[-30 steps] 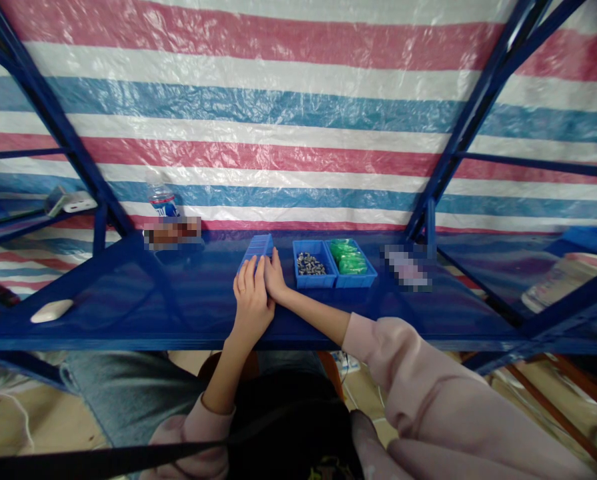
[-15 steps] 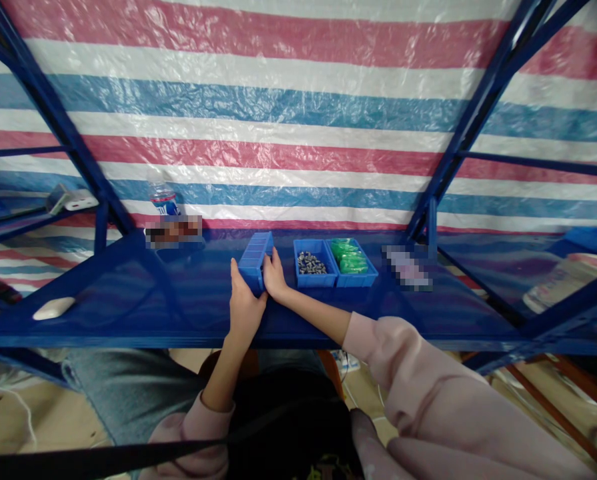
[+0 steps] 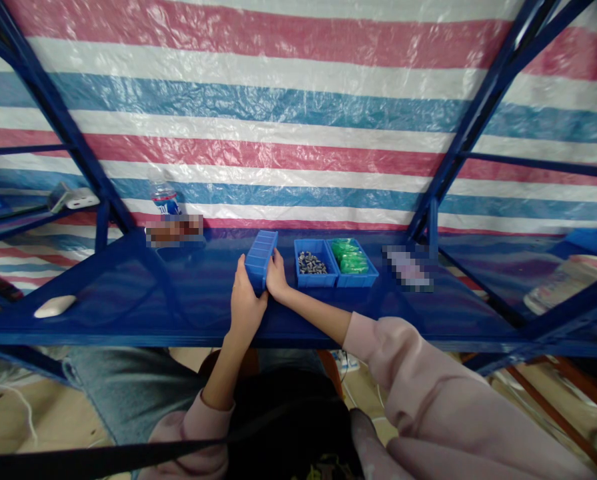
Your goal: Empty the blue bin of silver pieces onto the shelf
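Insp. note, ref. landmark = bin of dark small parts on the blue shelf.

My left hand and right hand are both clamped on the empty blue bin, just left of the ref. bin: left fingers wrapped round its near-left side, right palm flat vs. its right wall.

Change vs. 1 s ago: bin lay low under both hands w/ ribbed face up; now it's tipped up on edge, ribbed underside toward me, raised higher than half a sec ago. Judgement: bin is mid-turn, not yet seated.

Green bags bin touches ref. bin on its right. Water bottle well left and behind. White oval item far left, nearer me.
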A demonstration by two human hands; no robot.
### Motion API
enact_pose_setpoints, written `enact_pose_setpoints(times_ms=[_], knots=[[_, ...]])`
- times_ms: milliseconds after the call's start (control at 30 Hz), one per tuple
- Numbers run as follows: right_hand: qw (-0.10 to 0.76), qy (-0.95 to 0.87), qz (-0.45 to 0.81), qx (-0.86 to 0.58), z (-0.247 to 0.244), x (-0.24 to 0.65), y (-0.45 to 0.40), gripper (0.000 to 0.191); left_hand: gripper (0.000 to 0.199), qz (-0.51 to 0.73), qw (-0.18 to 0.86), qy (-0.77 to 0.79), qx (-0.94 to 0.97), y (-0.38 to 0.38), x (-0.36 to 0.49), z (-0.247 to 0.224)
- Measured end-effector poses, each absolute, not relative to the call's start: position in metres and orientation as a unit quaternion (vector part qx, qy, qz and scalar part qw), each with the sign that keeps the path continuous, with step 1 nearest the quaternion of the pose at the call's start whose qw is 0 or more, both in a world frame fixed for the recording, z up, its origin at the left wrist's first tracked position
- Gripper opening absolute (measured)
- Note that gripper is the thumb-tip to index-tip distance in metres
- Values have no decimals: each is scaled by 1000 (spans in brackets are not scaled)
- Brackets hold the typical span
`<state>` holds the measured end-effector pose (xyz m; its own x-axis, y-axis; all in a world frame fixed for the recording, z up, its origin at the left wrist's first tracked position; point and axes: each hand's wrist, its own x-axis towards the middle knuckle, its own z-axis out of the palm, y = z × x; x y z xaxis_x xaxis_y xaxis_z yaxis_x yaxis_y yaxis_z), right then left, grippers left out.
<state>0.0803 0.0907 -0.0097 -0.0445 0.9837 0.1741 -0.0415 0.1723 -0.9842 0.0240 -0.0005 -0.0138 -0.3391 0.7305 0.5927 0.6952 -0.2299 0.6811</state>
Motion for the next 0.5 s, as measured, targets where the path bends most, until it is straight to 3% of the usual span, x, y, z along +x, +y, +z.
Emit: enact_pose_setpoints(times_ms=[333,500], knots=[[550,-545,469,-424,-13,80,93,37,93,527,14,615,587,1,23,-15],[535,-544,464,-449,-11,79,93,44,97,543,31,612,574,2,21,-16]])
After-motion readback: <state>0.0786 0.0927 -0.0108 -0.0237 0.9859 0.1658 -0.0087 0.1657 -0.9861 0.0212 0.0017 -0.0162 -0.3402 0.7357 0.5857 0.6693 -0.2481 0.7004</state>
